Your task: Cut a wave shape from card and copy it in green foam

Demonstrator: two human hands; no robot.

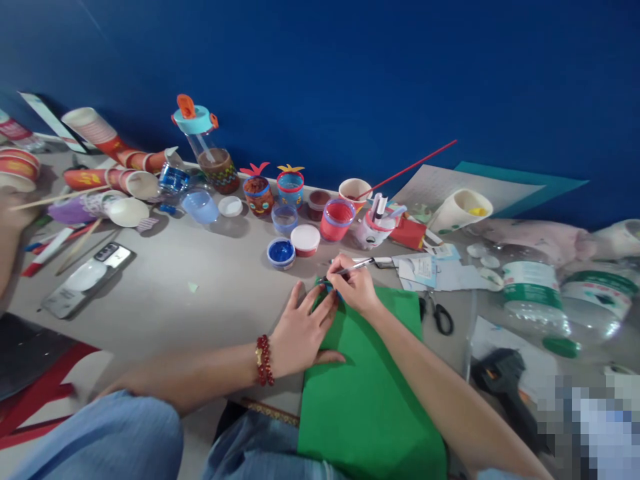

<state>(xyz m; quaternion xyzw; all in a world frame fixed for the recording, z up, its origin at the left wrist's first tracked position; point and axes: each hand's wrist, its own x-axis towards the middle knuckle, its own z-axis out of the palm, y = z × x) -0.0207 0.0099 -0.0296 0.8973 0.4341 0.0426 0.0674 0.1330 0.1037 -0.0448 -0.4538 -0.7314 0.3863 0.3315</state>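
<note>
A green sheet (370,400) lies at the table's front edge and hangs over toward my lap. My left hand (303,333) rests on its upper left part, fingers spread, with a beaded bracelet at the wrist. My right hand (354,290) pinches a pen (357,266), its tip pointing down by the sheet's top edge, close to my left fingertips. Something small and blue shows between the two hands, mostly hidden by fingers. Just beyond are an open tub of blue paint (281,253) and a white-lidded tub (305,239).
Black-handled scissors (443,319) and a glue gun (505,380) lie to the right, near plastic bottles (533,290). Decorated cups (259,195), a pen cup (374,230) and a drink bottle (213,150) line the wall. At left lies a phone (87,279), near another person's hand (15,213).
</note>
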